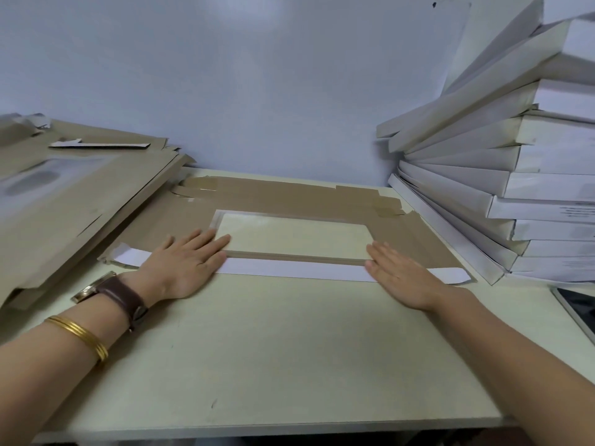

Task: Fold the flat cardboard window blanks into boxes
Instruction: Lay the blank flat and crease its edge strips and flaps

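Pale blue wall (257, 91) closes off the far side of the cream table (273, 349), and I have clutter crowding both flanks. On my left, a stack of flat brown blanks (80, 194) slopes toward the table and overhangs it, with a loose card strip (99, 145) lying on top. On my right, a leaning stack of folded white boxes (515, 175) fans out from the wall; its lowest box runs just beside the working blank's right edge. A dark-screened device (576, 304) sits at the right rim of the table. The open room I have is the bare tabletop from the blank to the table's near edge, where both forearms lie.

The working blank (289, 194) lies flat, brown side up, in the channel between the 2 stacks, its far flaps near the wall. Its clear window (289, 235) shows the tabletop through it. Its near flap (289, 268) is folded over, white side up, along the window's near border.

Both hands press that flap, palms down, fingers straight and close together, gripping nothing. The left hand (186, 262) covers the flap's left part, fingertips reaching the window's near left corner; a brown-strapped watch (109, 291) and gold bangles (80, 336) sit on that arm. The right hand (405, 278) rests at the window's near right corner, and the flap's rounded end shows beyond it.
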Demonstrator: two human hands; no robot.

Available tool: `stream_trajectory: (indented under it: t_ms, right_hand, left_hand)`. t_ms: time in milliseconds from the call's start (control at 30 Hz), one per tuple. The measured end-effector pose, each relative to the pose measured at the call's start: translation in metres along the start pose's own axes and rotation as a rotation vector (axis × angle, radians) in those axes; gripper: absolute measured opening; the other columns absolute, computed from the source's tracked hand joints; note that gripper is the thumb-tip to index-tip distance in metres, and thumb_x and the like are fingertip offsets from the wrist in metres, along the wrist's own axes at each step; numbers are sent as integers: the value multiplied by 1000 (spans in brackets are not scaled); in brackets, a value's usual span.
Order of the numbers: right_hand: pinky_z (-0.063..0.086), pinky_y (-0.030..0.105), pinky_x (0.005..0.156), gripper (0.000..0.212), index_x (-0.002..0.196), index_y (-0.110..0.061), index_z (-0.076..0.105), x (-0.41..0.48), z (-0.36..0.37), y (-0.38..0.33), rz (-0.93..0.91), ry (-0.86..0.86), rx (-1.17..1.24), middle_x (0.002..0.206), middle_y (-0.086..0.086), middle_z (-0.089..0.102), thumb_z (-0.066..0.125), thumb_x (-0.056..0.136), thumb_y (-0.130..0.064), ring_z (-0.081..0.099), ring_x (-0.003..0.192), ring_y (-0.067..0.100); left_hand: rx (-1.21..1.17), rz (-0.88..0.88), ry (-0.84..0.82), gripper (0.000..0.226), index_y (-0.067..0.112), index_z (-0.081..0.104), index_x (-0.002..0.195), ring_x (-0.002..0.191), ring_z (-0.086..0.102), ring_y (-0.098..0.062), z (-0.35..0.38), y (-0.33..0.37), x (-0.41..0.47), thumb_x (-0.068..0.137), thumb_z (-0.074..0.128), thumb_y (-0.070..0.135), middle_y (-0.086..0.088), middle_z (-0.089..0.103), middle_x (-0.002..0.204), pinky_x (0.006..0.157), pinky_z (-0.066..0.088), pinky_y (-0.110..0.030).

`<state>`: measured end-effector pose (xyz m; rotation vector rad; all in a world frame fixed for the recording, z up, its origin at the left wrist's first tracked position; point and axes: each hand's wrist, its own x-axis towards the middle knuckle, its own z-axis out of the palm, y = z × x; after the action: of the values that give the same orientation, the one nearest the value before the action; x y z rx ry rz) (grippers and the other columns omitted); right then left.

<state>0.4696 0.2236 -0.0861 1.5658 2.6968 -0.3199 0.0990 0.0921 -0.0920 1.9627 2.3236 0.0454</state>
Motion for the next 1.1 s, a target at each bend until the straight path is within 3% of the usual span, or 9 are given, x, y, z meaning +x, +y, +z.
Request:
stream_trajectory:
  t_ms: [200, 400, 600, 800, 1100]
  right_hand:
    - [1, 31, 118, 58, 154, -33, 5, -7, -6, 26, 50, -14, 29, 161, -13, -4, 14, 100, -54, -8, 147, 3]
    - [0, 32, 121, 59, 154, -28, 5, -6, -7, 42, 71, -3, 58, 161, -12, -4, 17, 102, -51, -9, 146, 2]
    - [1, 33, 121, 62, 153, -38, 7, -10, -10, 48, 83, -16, 77, 161, -15, -3, 19, 96, -61, -11, 146, 1]
    - [1, 32, 121, 61, 152, -40, 7, -11, -11, 48, 80, -25, 69, 161, -16, -3, 18, 96, -61, -11, 146, 0]
    - [4, 38, 121, 61, 151, -44, 6, -14, -15, 48, 83, -43, 50, 160, -18, -6, 16, 94, -64, -13, 144, -2]
  left_hand:
    - [-5, -43, -6, 54, 41, -2, 151, 148, -6, -9, -1, -25, -3, 99, 6, 52, 12, -4, 161, 120, 0, -40]
    - [-4, -49, -20, 55, 33, -2, 152, 148, -6, -11, -2, -41, -3, 100, 8, 47, 7, -4, 162, 121, 0, -34]
    - [-51, -52, -10, 55, 29, 2, 153, 147, -8, -7, -4, -53, -7, 102, 14, 45, 7, -2, 161, 118, -8, -24]
    - [-17, -112, -5, 53, 31, 0, 153, 148, -6, -9, -6, -66, -15, 102, 10, 44, 7, -3, 161, 119, -3, -34]
    - [-12, -112, -13, 54, 32, -2, 152, 148, -7, -9, -4, -68, -13, 101, 10, 45, 8, -4, 161, 120, -3, -33]
